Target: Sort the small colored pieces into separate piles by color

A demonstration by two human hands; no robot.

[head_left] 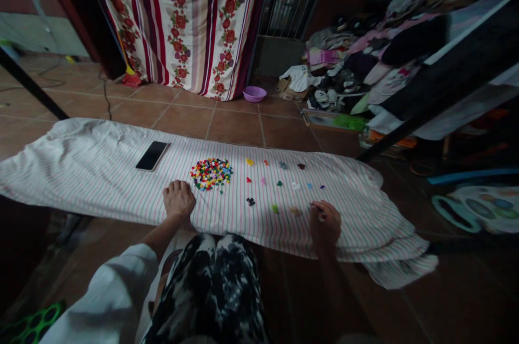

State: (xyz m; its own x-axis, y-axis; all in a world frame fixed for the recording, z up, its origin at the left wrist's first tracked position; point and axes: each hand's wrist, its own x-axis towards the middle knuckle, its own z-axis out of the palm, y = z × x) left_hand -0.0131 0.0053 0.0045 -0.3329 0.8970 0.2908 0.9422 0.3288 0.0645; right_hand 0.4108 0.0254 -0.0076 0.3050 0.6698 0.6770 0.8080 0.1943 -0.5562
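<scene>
My left hand rests on the striped cloth, fingers curled down, just left of a mixed pile of small coloured pieces. Over the cloth's right part is my right hand, its thumb and forefinger pinched together; what they hold, if anything, is too small to name. Beside its fingertips lies a beige cluster, with a lime green one and a black one further left. More small single-colour groups lie above, among them yellow, grey, white and pink.
A dark-screened phone lies on the cloth, left of the pile. Beyond are a floral curtain, a purple basin on the tiled floor and heaped clothes. Dark slanting bars stand at both ends of the cloth.
</scene>
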